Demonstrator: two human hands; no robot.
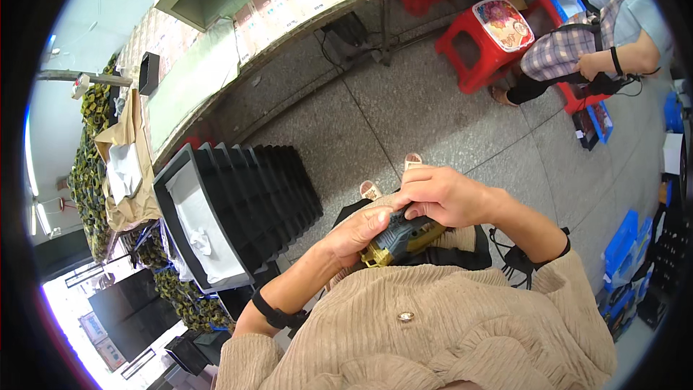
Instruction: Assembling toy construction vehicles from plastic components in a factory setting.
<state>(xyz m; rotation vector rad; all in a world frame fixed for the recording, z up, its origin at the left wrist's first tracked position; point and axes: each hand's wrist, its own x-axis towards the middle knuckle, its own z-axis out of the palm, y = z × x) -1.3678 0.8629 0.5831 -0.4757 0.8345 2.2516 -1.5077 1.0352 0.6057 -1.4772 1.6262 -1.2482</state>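
Over my lap I hold a small dark grey and yellow-gold part [399, 240] with both hands. My left hand [355, 235] grips it from the left, thumb laid along its top. My right hand [442, 195] covers its upper end from the right, fingers curled over it. A black band sits on each wrist. My beige ribbed top fills the lower picture, and my sandalled feet [390, 177] show past the hands on the grey tiled floor.
A stack of black trays [267, 191] lined with white paper stands to my left. Further left lie piles of dark green-gold parts [90, 173] and brown paper. A long workbench [289, 7] runs along the top. A seated person [577, 50] and a red stool [484, 36] are at the upper right; blue bins [624, 260] at right.
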